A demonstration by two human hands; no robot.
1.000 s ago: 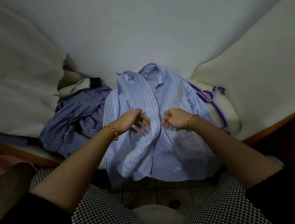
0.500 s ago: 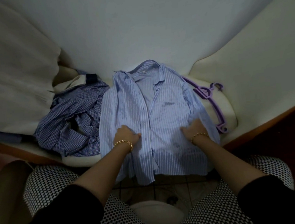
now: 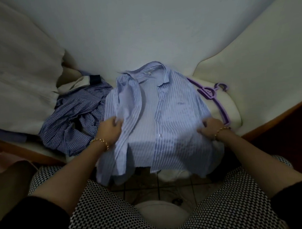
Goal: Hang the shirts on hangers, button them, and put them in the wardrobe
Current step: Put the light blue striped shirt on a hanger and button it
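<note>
Between the left hand (image 3: 109,126) and the right hand (image 3: 211,127), the striped shirt (image 3: 173,112) lies flat, and nothing rises above it there. Just outside the left fingers (image 3: 117,123) a crumpled checked shirt (image 3: 71,120) heaps up against the striped one and blocks that side. Just outside the right fingers (image 3: 204,123) a purple hanger (image 3: 209,93) lies on the cushion (image 3: 235,111), its far end tucked under the shirt's shoulder. Bare cushion shows beyond it, then a raised cream armrest (image 3: 259,60). Ahead of the fingers, past the collar, the wall (image 3: 149,33) closes the way. Below them the hem hangs off the seat edge over the tiled floor (image 3: 148,186).
</note>
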